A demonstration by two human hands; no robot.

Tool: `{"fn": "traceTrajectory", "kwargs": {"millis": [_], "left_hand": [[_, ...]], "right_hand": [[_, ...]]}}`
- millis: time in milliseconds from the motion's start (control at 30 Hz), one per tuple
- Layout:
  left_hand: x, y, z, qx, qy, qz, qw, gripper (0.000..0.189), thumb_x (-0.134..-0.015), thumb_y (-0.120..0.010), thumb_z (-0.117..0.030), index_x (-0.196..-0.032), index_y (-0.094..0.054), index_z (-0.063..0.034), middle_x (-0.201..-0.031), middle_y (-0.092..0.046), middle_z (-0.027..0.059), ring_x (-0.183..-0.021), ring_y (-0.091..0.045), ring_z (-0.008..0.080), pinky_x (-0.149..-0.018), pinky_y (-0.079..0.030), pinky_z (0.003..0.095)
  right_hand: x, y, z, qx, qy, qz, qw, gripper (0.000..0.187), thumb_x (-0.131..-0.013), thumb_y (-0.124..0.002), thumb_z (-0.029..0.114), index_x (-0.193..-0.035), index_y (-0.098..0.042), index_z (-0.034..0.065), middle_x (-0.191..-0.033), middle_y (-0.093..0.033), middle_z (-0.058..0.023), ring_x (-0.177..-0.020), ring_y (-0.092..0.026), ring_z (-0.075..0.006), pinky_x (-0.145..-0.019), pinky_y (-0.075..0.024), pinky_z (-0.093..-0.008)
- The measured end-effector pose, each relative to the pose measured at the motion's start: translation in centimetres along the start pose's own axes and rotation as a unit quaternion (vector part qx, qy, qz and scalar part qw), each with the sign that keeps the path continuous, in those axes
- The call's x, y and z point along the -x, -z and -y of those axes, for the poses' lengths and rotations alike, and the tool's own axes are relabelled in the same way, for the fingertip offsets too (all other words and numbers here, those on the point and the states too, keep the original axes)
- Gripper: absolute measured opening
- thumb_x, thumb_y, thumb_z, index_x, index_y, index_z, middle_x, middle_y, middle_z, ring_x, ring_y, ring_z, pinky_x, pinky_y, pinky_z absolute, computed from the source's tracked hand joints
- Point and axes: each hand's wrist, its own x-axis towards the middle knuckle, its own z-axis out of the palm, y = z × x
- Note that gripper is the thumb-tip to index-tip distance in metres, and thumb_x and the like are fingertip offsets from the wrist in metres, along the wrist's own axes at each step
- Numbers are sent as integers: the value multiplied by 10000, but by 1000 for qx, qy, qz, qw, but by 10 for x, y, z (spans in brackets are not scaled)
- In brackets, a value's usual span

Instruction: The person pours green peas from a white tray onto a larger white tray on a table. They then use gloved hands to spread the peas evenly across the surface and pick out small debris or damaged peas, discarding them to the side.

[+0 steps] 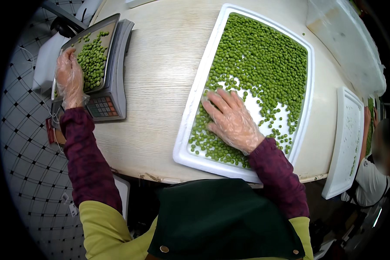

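Note:
My right hand (232,120), in a clear plastic glove, lies palm down over the near left part of a white foam tray (190,117). Its fingers are spread among loose green peas (260,48), which lie thickest at the tray's far end. White tray bottom shows around the fingertips. At the left, my left hand (70,76), gloved the same way, rests along the left side of a metal pan (109,27) on a digital scale (120,65). Its fingers curve beside a pile of duller green peas (92,63); what lies under the palm is hidden.
The scale's keypad (101,106) faces me. At the right stands another white foam tray (344,139) with scattered bits in it, and a person (372,175) is beyond it. A large plastic-wrapped white block (347,42) occupies the far right of the table (159,65).

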Motion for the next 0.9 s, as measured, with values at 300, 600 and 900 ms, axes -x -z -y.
{"fn": "traceTrajectory", "kwargs": {"millis": [300, 600, 900], "left_hand": [[0, 9, 18, -56, 179, 228, 955, 498, -1025, -415, -421, -1306, -592, -51, -1337, -582, 197, -1241, -550, 340, -1047, -414, 405], [37, 6, -48, 115, 1, 128, 985, 457, -1053, -403, -321, -1422, -496, -68, -1471, -468, 182, -1397, -406, 312, -1177, -294, 402], [161, -4, -252, 217, -219, 375, 874, 643, -928, -624, -327, -1433, -431, 21, -1506, -380, 248, -1413, -351, 386, -1189, -252, 474]], "right_hand": [[91, 27, 26, -10, -53, 98, 994, 523, -768, -741, 135, -1255, -586, 23, -1421, -485, -122, -1335, -424, -361, -1125, -330, -533], [135, 58, 23, -49, -94, 27, 994, 440, -741, -701, -9, -1171, -615, 14, -1274, -591, -148, -1149, -566, -349, -954, -482, -455], [162, 48, -16, 29, -259, -147, 954, 483, -810, -666, -43, -1279, -552, -9, -1293, -567, -251, -1175, -570, -411, -983, -486, -436]]}}
